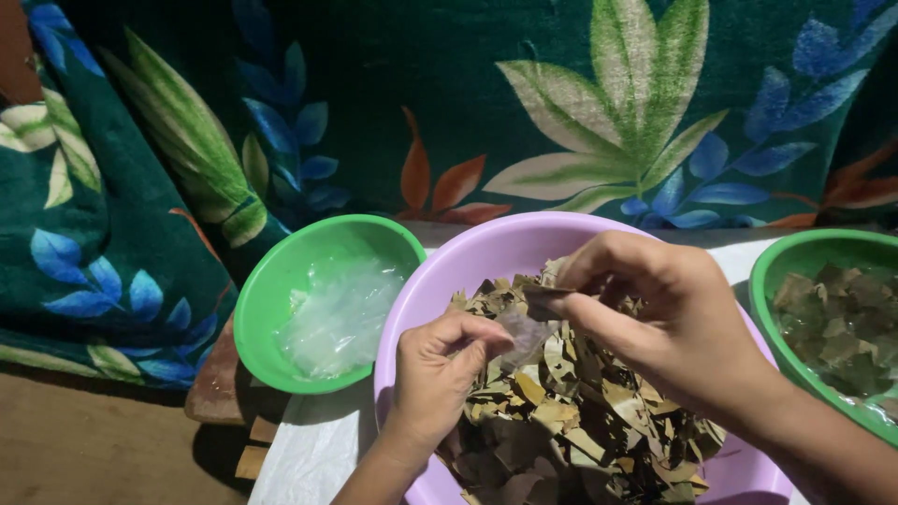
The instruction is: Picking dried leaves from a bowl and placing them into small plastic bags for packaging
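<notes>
A large lilac plastic bowl in the middle holds a heap of dry brown-green leaves. Over it, my left hand and my right hand together pinch one small dark leaf piece between thumbs and fingertips. My left hand rests near the bowl's left rim, and my right hand comes in from the right, above the heap.
A green bowl at left holds clear plastic bags. Another green bowl at the right edge holds leaves. Behind hangs a dark green cloth with a leaf print. A white sheet covers the surface below.
</notes>
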